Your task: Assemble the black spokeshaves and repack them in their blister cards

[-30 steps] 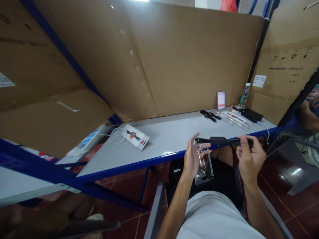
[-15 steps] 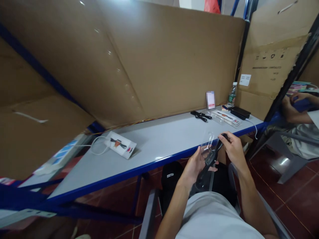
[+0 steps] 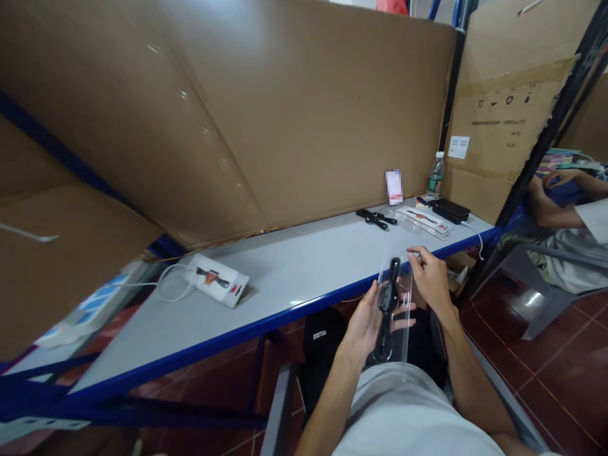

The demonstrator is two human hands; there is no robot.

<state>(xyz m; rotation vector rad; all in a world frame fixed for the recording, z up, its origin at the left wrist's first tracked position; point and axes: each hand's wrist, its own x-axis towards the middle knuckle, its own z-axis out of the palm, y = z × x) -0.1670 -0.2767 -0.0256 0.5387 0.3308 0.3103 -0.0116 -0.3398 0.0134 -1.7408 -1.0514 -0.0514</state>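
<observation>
My left hand [image 3: 365,322] grips a clear plastic blister tray [image 3: 403,316] from its left side, with fingers spread beneath it. Lying in the tray is a long black item [image 3: 389,296] with rounded ends and a wider middle; its exact kind I cannot make out. My right hand [image 3: 430,275] is just off the tray's upper right edge, fingers loosely bent and apart, holding nothing. Both hands are over my lap, in front of the table [image 3: 280,266]. More black items [image 3: 376,218] of like shape lie near the table's back edge.
A white printed box [image 3: 218,280] with a white cable stands at left. To the right are printed packs [image 3: 424,220], a phone [image 3: 394,187], a water bottle [image 3: 434,177] and a black case [image 3: 450,211]. Cardboard [image 3: 294,114] walls the back. Another person [image 3: 577,215] sits at right.
My right hand has let go of the black item's upper end and moved off to the right. The item now lies lengthwise in the tray, which is turned more upright in view.
</observation>
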